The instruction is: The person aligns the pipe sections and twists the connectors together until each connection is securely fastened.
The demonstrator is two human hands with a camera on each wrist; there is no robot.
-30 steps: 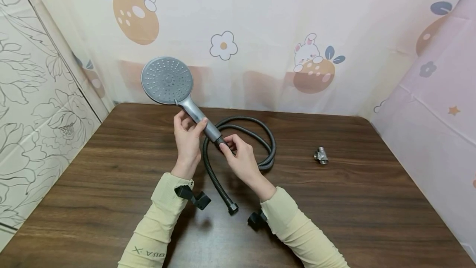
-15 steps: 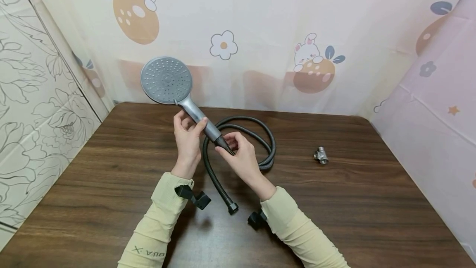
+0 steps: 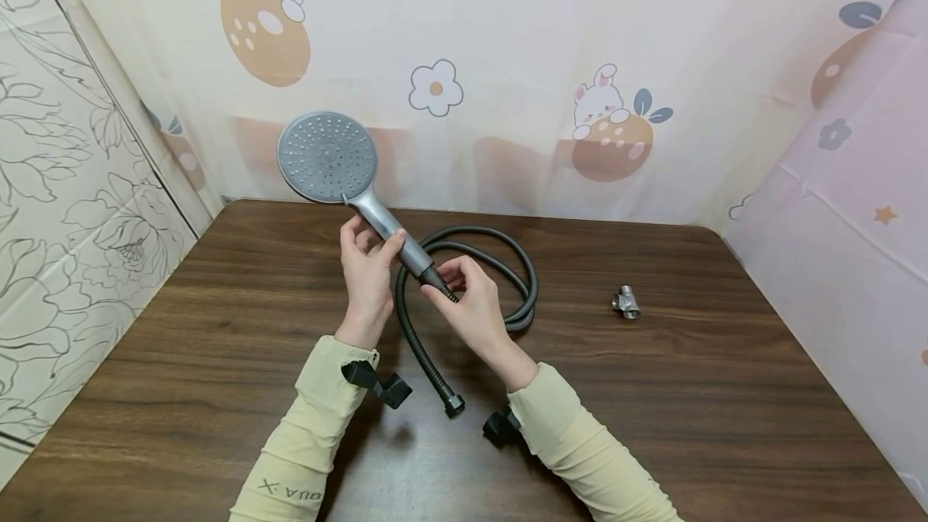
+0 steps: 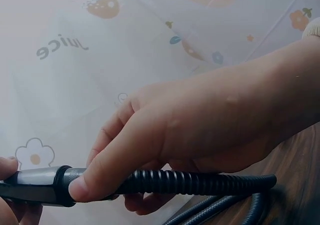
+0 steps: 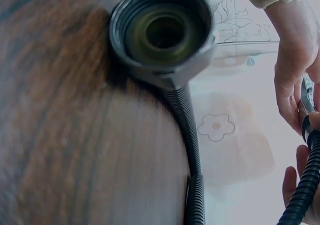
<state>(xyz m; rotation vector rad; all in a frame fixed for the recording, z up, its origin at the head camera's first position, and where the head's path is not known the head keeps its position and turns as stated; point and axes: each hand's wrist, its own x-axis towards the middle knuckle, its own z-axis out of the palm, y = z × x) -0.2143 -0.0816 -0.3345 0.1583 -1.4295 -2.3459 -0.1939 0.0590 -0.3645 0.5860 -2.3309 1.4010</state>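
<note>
A grey shower head (image 3: pixel 329 157) is raised at a slant over the table, its round nozzle face turned up. My left hand (image 3: pixel 366 276) grips its handle (image 3: pixel 397 234) between thumb and fingers. At the handle's lower end, my right hand (image 3: pixel 474 304) pinches the dark connector (image 3: pixel 433 275) of a ribbed shower hose (image 3: pixel 535 284). In the left wrist view the right thumb (image 4: pixel 80 187) lies on that connector, right up against the handle's end. The hose's loop lies on the table, and its free end nut (image 3: pixel 453 406) rests between my forearms, its threaded opening (image 5: pixel 162 30) facing the right wrist camera.
A small metal tee fitting (image 3: pixel 626 303) lies on the wooden table (image 3: pixel 725 393) to the right. Behind the table hangs a printed curtain (image 3: pixel 507 39), with a flower-patterned panel (image 3: pixel 65 208) at the left. Each sleeve carries a black wrist mount (image 3: pixel 377 383).
My right thumb and fingers have shifted slightly on the connector, baring more of it below the handle. The shower head has moved very little; the hose loop and tee fitting have stayed put.
</note>
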